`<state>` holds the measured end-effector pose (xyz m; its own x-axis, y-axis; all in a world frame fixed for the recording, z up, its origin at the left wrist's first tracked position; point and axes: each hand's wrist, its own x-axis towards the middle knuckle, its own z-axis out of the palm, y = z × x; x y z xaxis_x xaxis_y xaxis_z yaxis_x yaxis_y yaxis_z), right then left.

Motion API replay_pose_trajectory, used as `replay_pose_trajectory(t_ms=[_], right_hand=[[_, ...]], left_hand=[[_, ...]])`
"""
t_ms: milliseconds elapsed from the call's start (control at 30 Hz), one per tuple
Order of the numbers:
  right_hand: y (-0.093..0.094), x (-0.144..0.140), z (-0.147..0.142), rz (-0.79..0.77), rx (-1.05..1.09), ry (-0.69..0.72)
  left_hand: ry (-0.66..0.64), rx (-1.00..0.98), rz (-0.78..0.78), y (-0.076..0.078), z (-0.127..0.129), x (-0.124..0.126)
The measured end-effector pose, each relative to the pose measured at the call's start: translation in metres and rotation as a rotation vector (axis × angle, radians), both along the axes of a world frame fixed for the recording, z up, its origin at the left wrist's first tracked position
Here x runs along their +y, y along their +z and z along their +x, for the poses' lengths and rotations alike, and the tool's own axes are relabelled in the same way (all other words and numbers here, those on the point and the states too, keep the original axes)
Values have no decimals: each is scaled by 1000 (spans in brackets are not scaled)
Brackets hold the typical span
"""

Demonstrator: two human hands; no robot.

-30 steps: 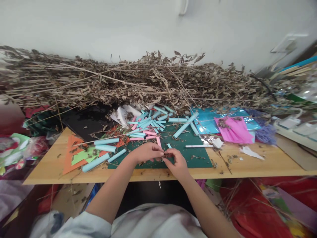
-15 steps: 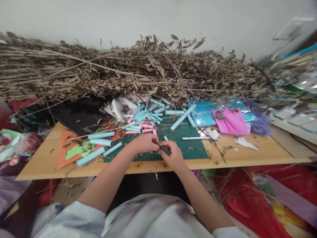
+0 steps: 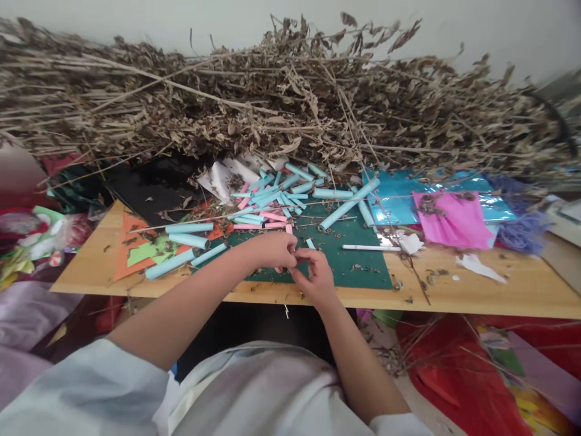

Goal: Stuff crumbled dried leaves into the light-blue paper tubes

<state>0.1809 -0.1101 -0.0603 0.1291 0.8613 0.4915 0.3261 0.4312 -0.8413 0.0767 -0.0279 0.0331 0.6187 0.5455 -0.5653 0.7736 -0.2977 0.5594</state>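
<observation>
My left hand point(image 3: 278, 249) and my right hand point(image 3: 316, 277) meet over the front of a dark green mat point(image 3: 363, 269). The fingers of both are closed in a pinch, with the fingertips together. Between them is a small brown bit that looks like dried leaf, mostly hidden by the fingers. Just beyond the hands lie several rolled tubes, light blue point(image 3: 267, 198) and pink point(image 3: 273, 215), in a loose pile. A short blue tube point(image 3: 310, 243) lies close to my right hand. Leaf crumbs point(image 3: 363, 268) are strewn over the mat.
Dried leafy stalks point(image 3: 227, 121) are heaped along the wall. A white stick point(image 3: 370, 247), pink sheet point(image 3: 454, 224) and shiny blue sheet point(image 3: 394, 203) lie right; thicker blue tubes point(image 3: 170, 264) and orange paper point(image 3: 127, 245) lie left. The wooden table's edge point(image 3: 454, 307) is near my body.
The view has tilted down and come closer, so the stalks appear larger. My fingertips have drawn together, and the brown bit between them shows less.
</observation>
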Motion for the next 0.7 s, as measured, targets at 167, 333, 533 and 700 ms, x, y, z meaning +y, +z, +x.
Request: replay_pose_trajectory(t_ms=[167,333,533,700], right_hand=[[0,0,2,-15,-9,-34],[3,0,5,-34,-79,-69],[8,1,8,-8,-116,-96],[11,2,13,15,-145,-102]], left_hand=[[44,-8,33,-2,-2,-1],[93,-8,145,0,-4,-6],[139,-157,63,-2,-8,-7],[124,-427,-213,-9,-24,-10]])
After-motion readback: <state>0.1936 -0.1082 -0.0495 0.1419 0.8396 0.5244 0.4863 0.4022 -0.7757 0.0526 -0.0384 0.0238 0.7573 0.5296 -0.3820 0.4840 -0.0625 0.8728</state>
